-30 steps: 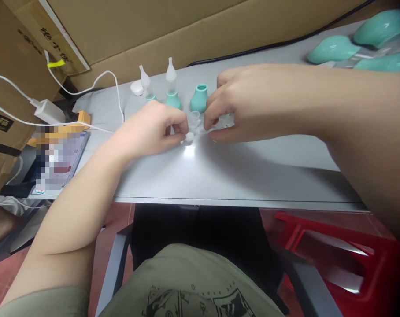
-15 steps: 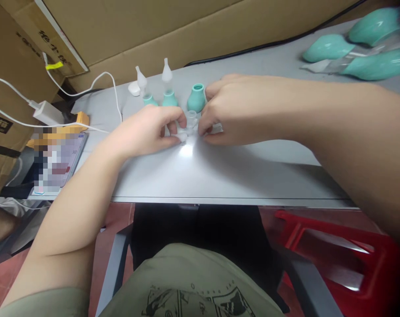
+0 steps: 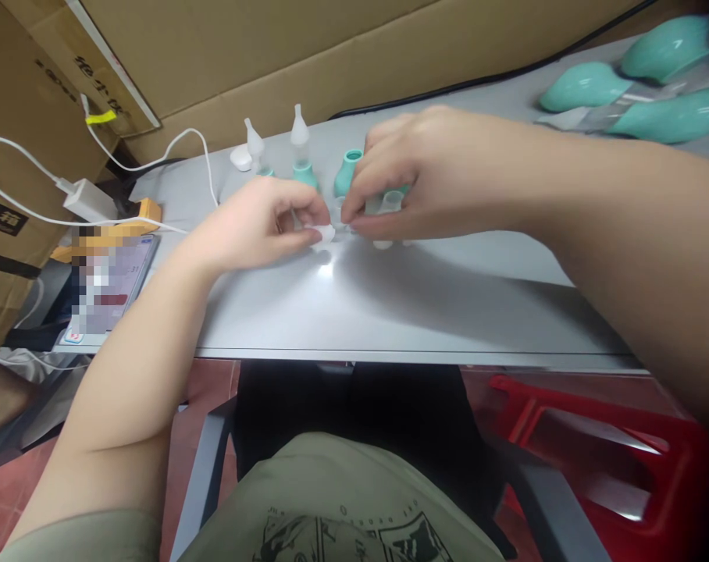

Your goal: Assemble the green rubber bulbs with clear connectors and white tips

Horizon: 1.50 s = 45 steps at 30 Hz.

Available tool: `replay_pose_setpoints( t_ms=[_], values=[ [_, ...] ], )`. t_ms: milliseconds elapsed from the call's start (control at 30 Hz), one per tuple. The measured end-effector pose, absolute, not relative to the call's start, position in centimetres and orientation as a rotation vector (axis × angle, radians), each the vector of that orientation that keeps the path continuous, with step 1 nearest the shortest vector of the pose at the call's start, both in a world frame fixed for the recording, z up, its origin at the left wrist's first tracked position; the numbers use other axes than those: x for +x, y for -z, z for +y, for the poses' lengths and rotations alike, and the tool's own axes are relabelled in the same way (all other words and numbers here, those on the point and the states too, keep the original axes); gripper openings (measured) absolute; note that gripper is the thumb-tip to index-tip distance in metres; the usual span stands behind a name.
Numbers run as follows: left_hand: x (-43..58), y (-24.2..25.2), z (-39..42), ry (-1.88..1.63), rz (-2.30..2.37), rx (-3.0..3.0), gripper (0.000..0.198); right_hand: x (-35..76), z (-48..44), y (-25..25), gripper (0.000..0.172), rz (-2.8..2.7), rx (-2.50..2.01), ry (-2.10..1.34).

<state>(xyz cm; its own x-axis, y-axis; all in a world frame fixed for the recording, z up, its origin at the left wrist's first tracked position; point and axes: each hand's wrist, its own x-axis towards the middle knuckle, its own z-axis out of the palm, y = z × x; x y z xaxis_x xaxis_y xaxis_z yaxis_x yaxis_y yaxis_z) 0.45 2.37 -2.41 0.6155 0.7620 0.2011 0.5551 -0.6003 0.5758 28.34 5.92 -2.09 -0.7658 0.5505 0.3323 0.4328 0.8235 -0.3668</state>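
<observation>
My left hand [image 3: 276, 218] pinches a small white translucent piece [image 3: 324, 234] between thumb and fingers, just above the tabletop. At its right, my right hand [image 3: 404, 179] has thumb and index finger closed on a small clear plastic cup-like part [image 3: 339, 212], partly hidden by the fingers. Under my right hand stands another clear part [image 3: 393, 200], with a small white piece [image 3: 383, 244] near it. An open-necked teal rubber bulb [image 3: 347, 173] is behind the hands. Further left, two teal bulbs carry white nozzles [image 3: 299, 129], [image 3: 254, 144]; my left hand partly covers them.
Several larger teal bulbs [image 3: 589, 86] with clear tubes lie at the back right. On the left are a phone [image 3: 117, 289], a white charger [image 3: 90, 200] and cables. Cardboard [image 3: 261, 55] walls the grey table's back. A red stool [image 3: 600, 445] stands below, right.
My right hand has shifted slightly left and closed on the clear part, uncovering another clear part beneath it. My left hand has risen a little with the white piece.
</observation>
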Motion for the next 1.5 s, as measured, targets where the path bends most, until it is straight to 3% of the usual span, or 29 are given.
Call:
replay_pose_setpoints(
  t_ms=[67, 300, 567, 900, 1233, 1500],
  values=[
    [0.5, 2.2, 2.3, -0.716, 1.025, 2.297, 0.008, 28.4, 5.7, 1.9, 0.017, -2.43, -0.733, -0.372],
    [0.4, 2.8, 3.4, -1.034, 0.982, 2.151, 0.043, 28.1, 6.2, 2.2, 0.019, -2.254, -0.653, -0.453],
    [-0.7, 4.7, 6.0, -1.221, 0.886, 2.088, 0.059, 27.1, 5.3, 2.0, 0.012, -1.938, -0.583, -0.858],
    [-0.5, 5.1, 5.9, -1.141, 0.785, 2.175, 0.059, 26.1, 5.0, 2.3, 0.028, -1.795, -0.558, -1.008],
    [-0.4, 5.6, 6.4, -1.251, 0.691, 2.264, 0.058, 25.9, 4.5, 1.9, 0.032, -1.783, -0.608, -0.954],
    [-0.5, 5.7, 6.9, -1.226, 0.715, 2.268, 0.064, 26.2, 5.4, 2.8, 0.024, -1.862, -0.529, -0.893]
  ],
)
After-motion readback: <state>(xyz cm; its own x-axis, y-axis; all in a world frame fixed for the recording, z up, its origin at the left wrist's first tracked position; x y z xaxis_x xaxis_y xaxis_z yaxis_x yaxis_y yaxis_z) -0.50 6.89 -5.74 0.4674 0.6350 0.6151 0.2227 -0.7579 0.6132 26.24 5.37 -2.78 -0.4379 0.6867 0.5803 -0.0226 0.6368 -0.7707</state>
